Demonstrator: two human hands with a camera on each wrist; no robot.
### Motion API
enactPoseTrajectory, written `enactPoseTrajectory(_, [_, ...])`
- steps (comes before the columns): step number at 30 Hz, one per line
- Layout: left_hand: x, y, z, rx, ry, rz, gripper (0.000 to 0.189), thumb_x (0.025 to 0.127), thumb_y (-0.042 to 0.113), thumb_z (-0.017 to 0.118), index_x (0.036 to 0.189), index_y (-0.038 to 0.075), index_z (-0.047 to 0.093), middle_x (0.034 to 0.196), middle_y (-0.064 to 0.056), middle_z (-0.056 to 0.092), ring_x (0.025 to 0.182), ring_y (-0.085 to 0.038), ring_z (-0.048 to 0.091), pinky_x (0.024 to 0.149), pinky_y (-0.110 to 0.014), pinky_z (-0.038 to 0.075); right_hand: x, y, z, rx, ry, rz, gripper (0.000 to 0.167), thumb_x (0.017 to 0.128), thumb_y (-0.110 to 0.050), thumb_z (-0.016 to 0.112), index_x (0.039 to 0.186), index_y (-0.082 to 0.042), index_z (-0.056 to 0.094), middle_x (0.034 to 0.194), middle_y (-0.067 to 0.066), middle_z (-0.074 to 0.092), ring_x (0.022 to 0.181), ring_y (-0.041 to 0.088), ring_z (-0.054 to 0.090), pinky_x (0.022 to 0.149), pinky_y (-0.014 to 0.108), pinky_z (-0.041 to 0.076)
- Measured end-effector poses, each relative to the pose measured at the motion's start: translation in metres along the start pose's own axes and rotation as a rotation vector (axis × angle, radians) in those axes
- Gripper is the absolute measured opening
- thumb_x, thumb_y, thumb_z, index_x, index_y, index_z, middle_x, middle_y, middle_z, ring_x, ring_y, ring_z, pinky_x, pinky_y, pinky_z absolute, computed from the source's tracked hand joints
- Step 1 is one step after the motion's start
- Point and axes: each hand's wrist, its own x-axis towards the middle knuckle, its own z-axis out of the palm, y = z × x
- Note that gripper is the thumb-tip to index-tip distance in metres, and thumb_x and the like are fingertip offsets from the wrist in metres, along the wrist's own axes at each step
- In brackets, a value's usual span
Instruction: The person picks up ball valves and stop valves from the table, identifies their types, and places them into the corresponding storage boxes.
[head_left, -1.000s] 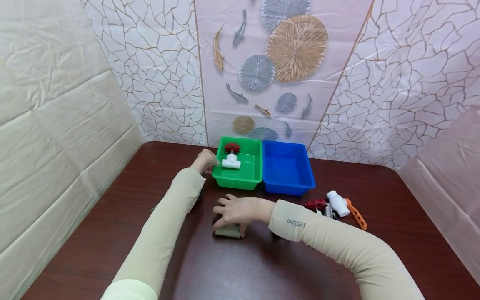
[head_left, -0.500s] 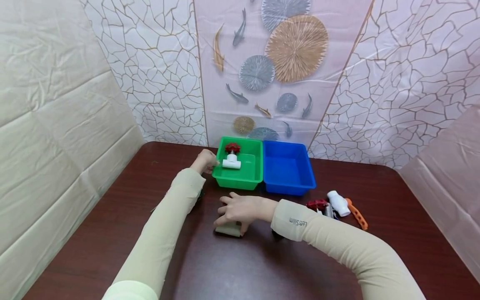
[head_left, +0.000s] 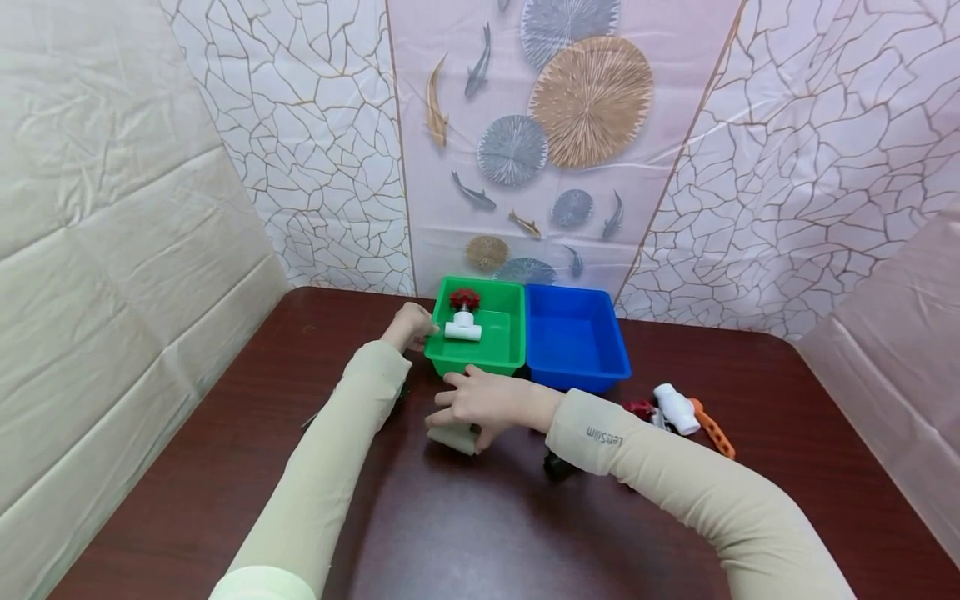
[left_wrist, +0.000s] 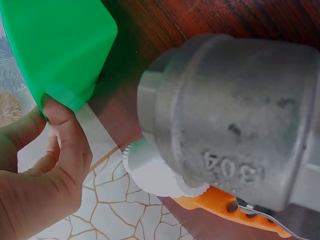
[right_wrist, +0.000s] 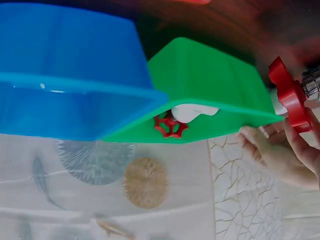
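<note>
My left hand (head_left: 411,326) pinches the left rim of a green bin (head_left: 480,364); the left wrist view shows thumb and fingers on its edge. In the bin lies a white tee-shaped valve (head_left: 462,329) with a red handwheel. My right hand (head_left: 491,402) is in front of the bin, palm down, above a pale piece (head_left: 453,437) that it partly hides. Seen from the right wrist, its fingers grip a valve by its red handwheel (right_wrist: 291,95), with a metal stem behind. Whether the pale piece is part of this valve I cannot tell.
A blue bin (head_left: 576,333) stands right of the green one. Farther right on the dark table lie a white fitting (head_left: 677,408), an orange handle (head_left: 714,429) and a red handwheel (head_left: 640,408). A metal valve (left_wrist: 235,120) is beside the left forearm.
My right hand has moved slightly away from me, toward the bins, and the pale piece under it has moved too and tilted. The left hand has stayed on the green bin's rim.
</note>
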Motion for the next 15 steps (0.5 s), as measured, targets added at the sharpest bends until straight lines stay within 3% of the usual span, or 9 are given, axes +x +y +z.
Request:
enactPoseTrajectory(4, [-0.003, 0.000, 0.000, -0.004, 0.002, 0.021, 0.021, 0.092, 0.007, 0.059, 0.111, 0.000, 0.061, 0.107, -0.014, 0.058, 0.082, -0.022, 0.058, 0.072, -0.035, 0.055, -0.006, 0.008, -0.005, 0.014, -0.001, 0.040, 0.073, 0.073, -0.054, 0.074, 0.137, -0.029, 0.048, 0.123, -0.001, 0.057, 0.119, 0.026, 0.046, 0.083, 0.042, 0.047])
enactPoseTrajectory(8, [-0.005, -0.001, -0.001, 0.001, 0.005, 0.025, 0.020, 0.092, 0.007, 0.059, 0.111, 0.000, 0.062, 0.100, -0.012, 0.057, 0.084, -0.023, 0.059, 0.069, -0.033, 0.055, -0.012, 0.018, -0.010, 0.035, 0.015, 0.090, 0.074, 0.072, -0.053, 0.075, 0.136, -0.028, 0.049, 0.123, 0.002, 0.056, 0.115, 0.027, 0.047, 0.081, 0.045, 0.048])
enactPoseTrajectory(15, [-0.009, -0.001, -0.002, -0.004, -0.012, 0.035, 0.024, 0.093, 0.009, 0.057, 0.115, 0.000, 0.062, 0.113, -0.016, 0.059, 0.094, -0.028, 0.062, 0.069, -0.032, 0.055, -0.023, 0.038, -0.017, 0.053, 0.034, 0.180, 0.075, 0.072, -0.057, 0.074, 0.136, -0.027, 0.049, 0.122, 0.006, 0.053, 0.108, 0.025, 0.049, 0.076, 0.041, 0.047])
